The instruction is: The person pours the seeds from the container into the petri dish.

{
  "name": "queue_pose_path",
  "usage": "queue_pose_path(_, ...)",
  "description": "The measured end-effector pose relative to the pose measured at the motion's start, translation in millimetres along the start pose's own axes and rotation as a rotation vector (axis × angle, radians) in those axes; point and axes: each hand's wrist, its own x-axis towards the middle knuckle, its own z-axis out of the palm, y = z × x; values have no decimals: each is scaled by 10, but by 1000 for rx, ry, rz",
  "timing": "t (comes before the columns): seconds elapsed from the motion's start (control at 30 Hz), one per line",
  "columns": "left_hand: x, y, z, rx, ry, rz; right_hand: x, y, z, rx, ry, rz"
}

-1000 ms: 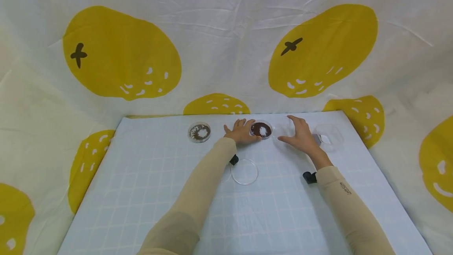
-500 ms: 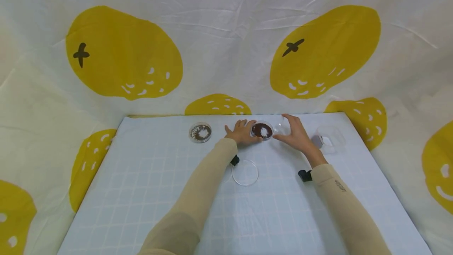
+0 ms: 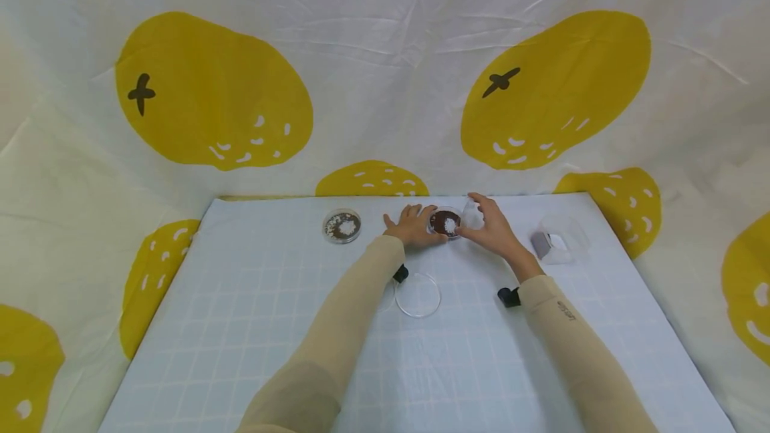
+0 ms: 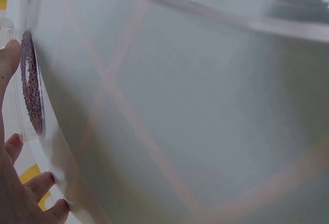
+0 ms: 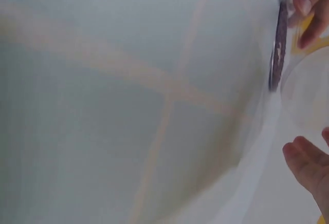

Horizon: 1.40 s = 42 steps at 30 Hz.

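Head view, left hand (image 3: 415, 227) splayed, gripping a flat-lying dish (image 3: 446, 209), right hand (image 3: 493, 227) in wide pinch on a tilted clear lid (image 3: 473, 214) between them

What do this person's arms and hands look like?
The left sleeve and right sleeve are long and beige; the right has dark lettering near its end, too small to read. The left hand and right hand wear no gloves. A black device sits at the left wrist, another at the right.
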Motion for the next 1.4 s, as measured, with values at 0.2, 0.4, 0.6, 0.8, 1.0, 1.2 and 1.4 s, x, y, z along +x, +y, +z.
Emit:
queue_pose_path(0.2,-26,15,-14,1,1,2,48,-3,80,34,-9,-28)
queue_pose_path(0.4,-53,27,-34,-1,4,6,64,-75,102,28,-41,-7)
queue_pose_path(0.6,-30,4,-15,-10,-5,1,85,-99,123,12,-51,-10)
queue_pose_path(0.8,64,-49,30,0,-18,-1,131,-102,158,-22,-65,-44)
queue_pose_path(1.0,48,-69,1,-11,-24,30,180,-133,197,-89,-92,-27)
queue_pose_path(1.2,-7,-60,-36,-10,-32,46,230,-164,237,-205,-114,-12)
queue_pose_path(1.4,-9,-64,-25,2,-34,40,256,-181,283,-300,-153,6)
